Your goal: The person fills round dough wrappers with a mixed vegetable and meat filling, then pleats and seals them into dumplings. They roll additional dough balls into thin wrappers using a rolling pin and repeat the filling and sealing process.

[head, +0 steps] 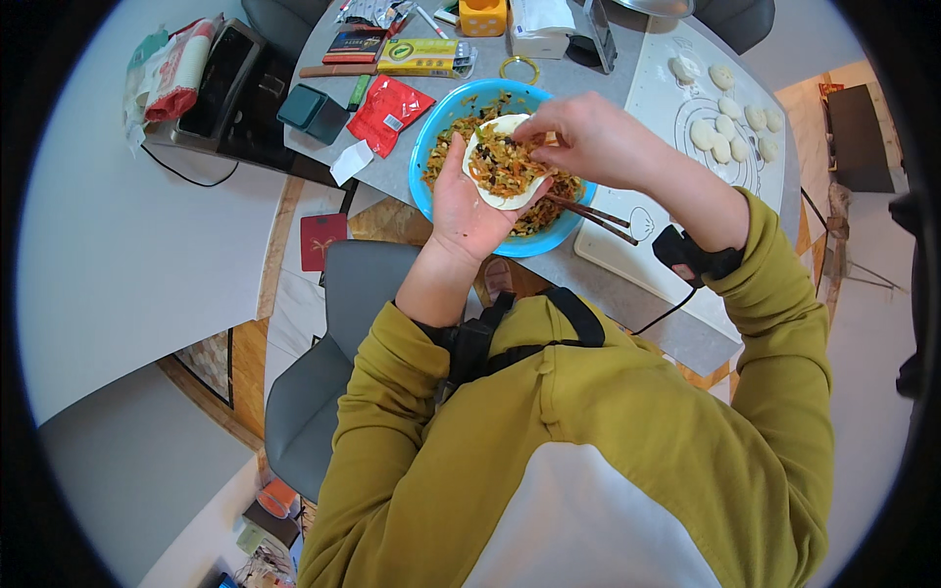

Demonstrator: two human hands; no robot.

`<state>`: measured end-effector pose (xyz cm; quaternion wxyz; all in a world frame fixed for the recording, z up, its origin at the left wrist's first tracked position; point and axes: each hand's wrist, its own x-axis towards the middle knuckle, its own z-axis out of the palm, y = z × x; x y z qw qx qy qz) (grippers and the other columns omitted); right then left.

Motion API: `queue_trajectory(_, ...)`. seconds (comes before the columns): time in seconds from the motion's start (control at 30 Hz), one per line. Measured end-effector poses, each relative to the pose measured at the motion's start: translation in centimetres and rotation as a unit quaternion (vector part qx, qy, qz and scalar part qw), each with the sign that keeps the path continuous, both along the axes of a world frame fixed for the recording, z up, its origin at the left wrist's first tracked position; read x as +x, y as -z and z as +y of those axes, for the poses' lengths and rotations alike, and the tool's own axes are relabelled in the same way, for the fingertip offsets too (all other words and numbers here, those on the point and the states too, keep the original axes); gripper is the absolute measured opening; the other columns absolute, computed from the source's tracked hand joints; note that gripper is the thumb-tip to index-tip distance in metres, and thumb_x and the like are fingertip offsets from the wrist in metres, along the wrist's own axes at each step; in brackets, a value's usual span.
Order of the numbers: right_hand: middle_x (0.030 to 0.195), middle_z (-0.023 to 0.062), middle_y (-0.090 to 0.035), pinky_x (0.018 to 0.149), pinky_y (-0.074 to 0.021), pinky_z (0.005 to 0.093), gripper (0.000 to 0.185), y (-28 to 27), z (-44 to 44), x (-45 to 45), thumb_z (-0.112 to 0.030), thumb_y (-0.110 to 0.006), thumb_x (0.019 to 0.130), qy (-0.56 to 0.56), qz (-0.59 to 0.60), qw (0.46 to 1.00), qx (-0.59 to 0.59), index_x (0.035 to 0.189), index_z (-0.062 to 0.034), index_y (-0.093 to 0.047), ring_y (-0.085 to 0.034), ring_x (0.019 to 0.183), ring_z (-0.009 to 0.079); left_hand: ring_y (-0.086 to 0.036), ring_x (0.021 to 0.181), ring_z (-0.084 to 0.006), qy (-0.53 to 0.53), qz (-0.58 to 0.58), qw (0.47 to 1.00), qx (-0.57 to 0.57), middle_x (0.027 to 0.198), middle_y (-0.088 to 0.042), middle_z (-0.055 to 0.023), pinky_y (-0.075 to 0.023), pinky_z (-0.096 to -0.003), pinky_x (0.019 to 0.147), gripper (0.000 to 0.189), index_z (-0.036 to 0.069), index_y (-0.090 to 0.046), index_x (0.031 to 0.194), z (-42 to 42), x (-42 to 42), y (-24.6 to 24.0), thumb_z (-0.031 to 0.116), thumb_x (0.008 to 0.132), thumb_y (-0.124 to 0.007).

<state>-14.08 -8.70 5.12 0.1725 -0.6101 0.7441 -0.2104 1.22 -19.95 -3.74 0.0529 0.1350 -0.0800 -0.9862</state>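
On the palm and fingers of my left hand [470,209] lies a round dough wrapper [481,192] topped with a heap of chopped vegetable filling [503,165]. My right hand [573,140] pinches at the wrapper's upper right edge with thumb and fingers. Both hands are above a blue bowl [420,180] that holds more of the same filling. A pair of dark chopsticks [599,217] leans over the bowl's right rim. Several pale dough rounds [703,135] lie at the right on a white mat [662,88] with printed circles.
Left of the bowl are a red packet [390,114], a dark green box [312,114] and a yellow carton [417,57]. Behind it stand a yellow ring [519,70], a tissue pack [542,33] and a propped device [601,37]. A grey chair [312,397] stands near my left arm.
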Motion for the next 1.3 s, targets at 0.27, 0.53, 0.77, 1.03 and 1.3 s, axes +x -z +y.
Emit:
queue_trajectory(0.27,0.089,0.0095,-0.067,0.074,-0.0529,0.0393,0.018,-0.6,-0.5,0.5,-0.016,-0.074,0.077,-0.058,0.003,0.998,-0.038,0.094,-0.0103,-0.074,-0.066,0.083,0.0294,-0.05,0.128,-0.0313,0.02,0.057,0.996,0.066,0.141,-0.049,-0.0095,-0.0483,-0.054,0.098,0.056,0.015,-0.041,0.142,-1.2,1.1,0.5,0.053,0.101,-0.034)
queue_trajectory(0.53,0.09,0.0095,-0.063,0.076,-0.0516,0.04,0.019,-0.5,-0.9,-0.3,-0.013,-0.072,0.079,-0.05,0.007,0.993,-0.102,0.098,-0.0106,-0.074,-0.063,0.085,0.0297,-0.048,0.13,-0.0345,0.029,0.0,0.999,-0.029,0.143,-0.048,-0.0115,-0.0491,-0.0555,0.097,0.056,0.015,-0.041,0.143,-1.8,1.4,0.2,0.052,0.101,-0.036)
queue_trajectory(0.77,0.099,0.0111,-0.059,0.083,-0.051,0.0394,0.026,1.3,-2.7,0.3,-0.009,-0.061,0.086,-0.061,0.054,0.992,-0.096,0.111,-0.0114,-0.07,-0.06,0.099,0.0293,-0.045,0.132,-0.0352,0.051,-0.01,0.996,-0.071,0.146,-0.043,-0.0125,-0.0469,-0.0588,0.098,0.058,0.016,-0.036,0.145,-1.4,1.6,-0.4,0.053,0.102,-0.032)
queue_trajectory(1.03,0.105,0.0085,-0.059,0.086,-0.0518,0.0391,0.035,1.6,-1.6,1.6,-0.006,-0.064,0.078,-0.093,0.114,0.988,-0.039,0.113,-0.0129,-0.069,-0.059,0.104,0.0278,-0.048,0.13,-0.0293,0.044,-0.006,0.996,-0.08,0.143,-0.046,-0.0091,-0.0479,-0.0572,0.097,0.056,0.017,-0.037,0.144,-1.5,1.7,-0.4,0.054,0.102,-0.028)
queue_trajectory(1.3,0.09,0.0082,-0.064,0.078,-0.0528,0.0365,0.018,0.7,-1.1,0.1,-0.013,-0.066,0.085,-0.048,0.027,0.993,-0.106,0.102,-0.0091,-0.071,-0.064,0.089,0.0272,-0.048,0.13,-0.0345,0.052,0.0,0.997,-0.057,0.143,-0.047,-0.0131,-0.0496,-0.0547,0.096,0.059,0.013,-0.039,0.144,-2.2,2.1,-0.2,0.054,0.101,-0.033)
